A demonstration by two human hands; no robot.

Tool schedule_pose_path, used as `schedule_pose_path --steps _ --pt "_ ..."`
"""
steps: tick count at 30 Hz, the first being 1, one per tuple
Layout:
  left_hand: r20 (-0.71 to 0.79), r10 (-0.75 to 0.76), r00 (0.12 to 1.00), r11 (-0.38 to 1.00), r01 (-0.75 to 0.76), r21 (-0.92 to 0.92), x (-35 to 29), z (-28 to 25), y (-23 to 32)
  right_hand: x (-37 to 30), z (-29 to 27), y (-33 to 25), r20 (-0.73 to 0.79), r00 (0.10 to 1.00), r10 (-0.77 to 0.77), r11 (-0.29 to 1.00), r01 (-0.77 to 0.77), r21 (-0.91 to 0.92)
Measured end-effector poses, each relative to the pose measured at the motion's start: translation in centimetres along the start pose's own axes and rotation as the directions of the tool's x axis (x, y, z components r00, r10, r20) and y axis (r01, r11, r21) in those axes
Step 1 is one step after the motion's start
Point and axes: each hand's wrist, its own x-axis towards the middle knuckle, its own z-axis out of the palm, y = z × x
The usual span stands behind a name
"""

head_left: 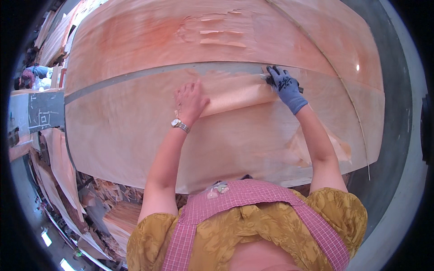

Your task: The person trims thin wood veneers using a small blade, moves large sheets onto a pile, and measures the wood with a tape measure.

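On the left I recorded a grey panel [46, 109] with white line marks, stacked sheets [55, 38] beyond it, and wood scraps [110, 190] heaped below. Bright white patches [46, 238], windows or lamps, showed at lower left. A dark grey surface [397, 117] ran along the right beside a paler band [416, 135], floor or wall undetermined.

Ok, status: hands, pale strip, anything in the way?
Left hand bare, spread at left end of pale strip. Right hand gloved, at right end, over mostly hidden dark tool. Thin stick lies farther right, clear of both hands.
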Motion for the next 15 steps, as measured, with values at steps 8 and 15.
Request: schedule_pose_path --steps 8,15 --pt "-0.045 0.058 0.997 0.991 -0.063 -0.117 -1.8 -3.5 -0.5 -4.4 -9.3 -0.9 0.274 0.942 -0.194 0.886 0.048 0.461" --pt "-0.271 0.205 0.94 0.97 -0.232 -0.071 -3.1 -6.6 6.0 1.1 -6.7 4.3 0.269 0.96 -0.074 0.939 -0.024 0.342"
